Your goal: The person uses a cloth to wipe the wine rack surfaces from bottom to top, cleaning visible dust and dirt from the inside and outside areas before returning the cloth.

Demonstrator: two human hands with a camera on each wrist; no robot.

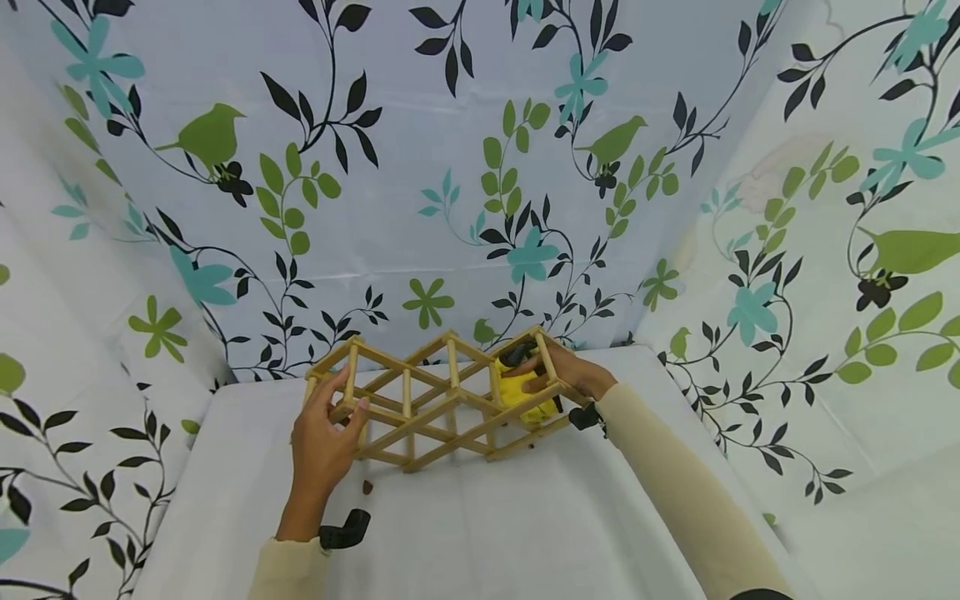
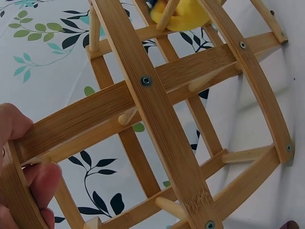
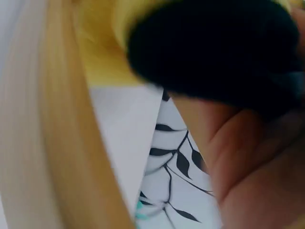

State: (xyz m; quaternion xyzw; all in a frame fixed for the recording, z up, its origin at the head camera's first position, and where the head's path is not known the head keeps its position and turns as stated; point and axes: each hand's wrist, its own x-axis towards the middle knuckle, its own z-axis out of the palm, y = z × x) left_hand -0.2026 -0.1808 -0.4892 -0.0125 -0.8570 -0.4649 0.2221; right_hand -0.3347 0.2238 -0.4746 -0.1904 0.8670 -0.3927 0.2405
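An expanding wooden lattice rack (image 1: 453, 362), made of crossed slats and round dowels, spans the area between both hands. At its left end my left hand (image 1: 321, 437) grips the frame; in the left wrist view the thumb and fingers (image 2: 45, 179) wrap a slat. Through the right end reaches my right hand (image 1: 573, 371), its fingers curled on a yellow soft toy (image 1: 517, 393) inside that end cell. A dark, fuzzy part (image 3: 205, 52) of the toy lies against the palm in the right wrist view, which is blurred. The lattice partly covers the toy.
The white table (image 1: 480, 525) stretches in front of the rack. A small brown piece (image 1: 367, 487) lies near the left hand, and a tinier dark bit (image 1: 532, 446) sits by the rack's right end. Patterned cloth (image 1: 420, 208) hangs behind and at both sides.
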